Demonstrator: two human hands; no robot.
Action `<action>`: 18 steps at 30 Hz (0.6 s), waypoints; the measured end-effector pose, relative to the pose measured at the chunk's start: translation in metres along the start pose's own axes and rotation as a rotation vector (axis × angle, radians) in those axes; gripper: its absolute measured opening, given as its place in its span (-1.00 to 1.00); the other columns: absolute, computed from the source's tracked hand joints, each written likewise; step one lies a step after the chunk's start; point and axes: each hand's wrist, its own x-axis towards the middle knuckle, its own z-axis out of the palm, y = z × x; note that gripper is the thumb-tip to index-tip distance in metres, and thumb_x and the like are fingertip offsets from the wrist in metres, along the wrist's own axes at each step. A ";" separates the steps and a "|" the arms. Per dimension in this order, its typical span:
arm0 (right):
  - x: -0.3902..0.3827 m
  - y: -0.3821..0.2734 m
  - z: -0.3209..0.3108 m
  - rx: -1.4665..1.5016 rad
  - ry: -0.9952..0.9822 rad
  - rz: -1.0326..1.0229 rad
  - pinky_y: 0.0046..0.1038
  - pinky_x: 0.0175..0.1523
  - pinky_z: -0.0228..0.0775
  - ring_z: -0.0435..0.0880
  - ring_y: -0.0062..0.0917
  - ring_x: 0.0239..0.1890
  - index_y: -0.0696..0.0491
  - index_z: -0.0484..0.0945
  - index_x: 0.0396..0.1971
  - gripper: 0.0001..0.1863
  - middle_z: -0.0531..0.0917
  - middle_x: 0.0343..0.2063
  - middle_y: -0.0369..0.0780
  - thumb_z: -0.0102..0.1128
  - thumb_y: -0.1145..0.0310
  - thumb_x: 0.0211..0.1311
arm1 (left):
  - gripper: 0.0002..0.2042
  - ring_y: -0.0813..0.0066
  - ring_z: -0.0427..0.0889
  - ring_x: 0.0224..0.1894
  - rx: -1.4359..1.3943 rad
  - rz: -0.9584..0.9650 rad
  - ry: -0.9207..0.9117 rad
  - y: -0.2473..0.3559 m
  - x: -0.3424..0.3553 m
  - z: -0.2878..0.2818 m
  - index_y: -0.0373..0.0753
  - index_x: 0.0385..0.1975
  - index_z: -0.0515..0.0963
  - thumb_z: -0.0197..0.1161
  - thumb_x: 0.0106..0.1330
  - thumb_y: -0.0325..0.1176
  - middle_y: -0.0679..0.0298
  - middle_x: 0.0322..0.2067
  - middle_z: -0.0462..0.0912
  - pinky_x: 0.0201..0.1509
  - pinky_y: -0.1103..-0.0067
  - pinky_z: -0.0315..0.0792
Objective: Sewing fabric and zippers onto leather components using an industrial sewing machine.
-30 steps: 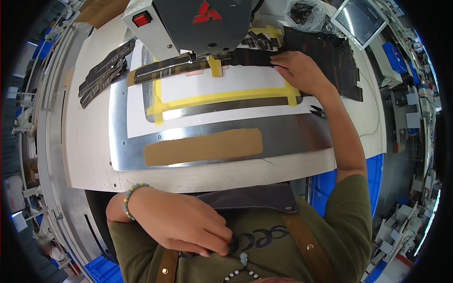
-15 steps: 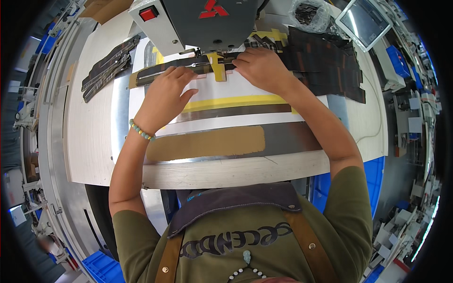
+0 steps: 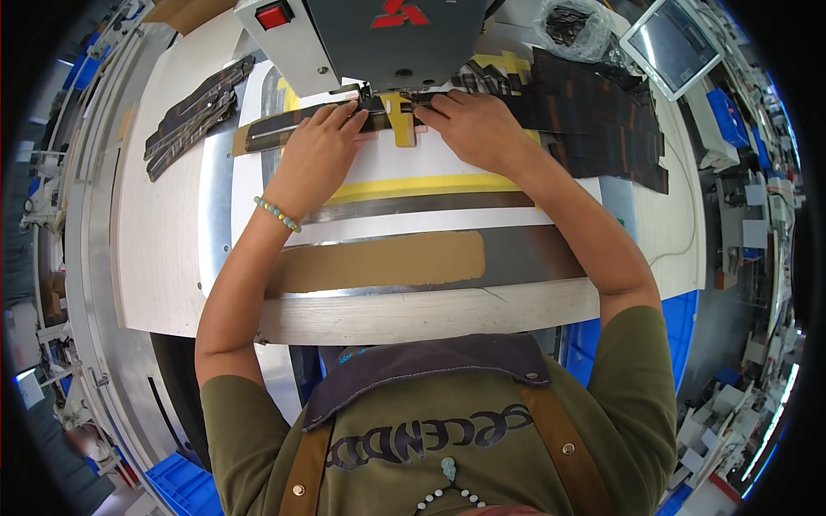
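A long dark strip (image 3: 275, 126) lies across the white machine bed under the head of a grey sewing machine (image 3: 387, 34). My left hand (image 3: 317, 150) presses flat on the strip just left of the needle area, fingers spread. To the right of the needle, my right hand (image 3: 469, 125) lies on the same strip, fingertips close to a yellow tape marker (image 3: 401, 125). Both hands hold the strip down against the bed; neither lifts it.
A pile of dark cut pieces (image 3: 602, 120) lies at the right, another bundle (image 3: 185, 116) at the left. A brown cardboard strip (image 3: 379, 262) sits on the metal plate (image 3: 215, 232) near me. A screen (image 3: 675, 43) stands far right; blue bins (image 3: 185, 486) sit below.
A second ago my left hand rested at my lap; it rose to the strip under the machine head. Since then both hands have stayed on the strip, close to the needle.
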 end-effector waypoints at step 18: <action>-0.001 -0.014 -0.010 0.074 -0.101 -0.033 -0.38 -0.23 0.64 0.71 -0.45 -0.14 0.07 0.67 -0.12 -0.81 0.63 -0.12 -0.30 0.26 0.44 0.28 | -0.58 0.31 0.66 0.12 -1.172 -0.219 -0.014 0.059 0.015 0.019 -0.36 0.38 0.42 0.08 0.54 -0.54 0.10 0.19 0.65 0.20 0.45 0.54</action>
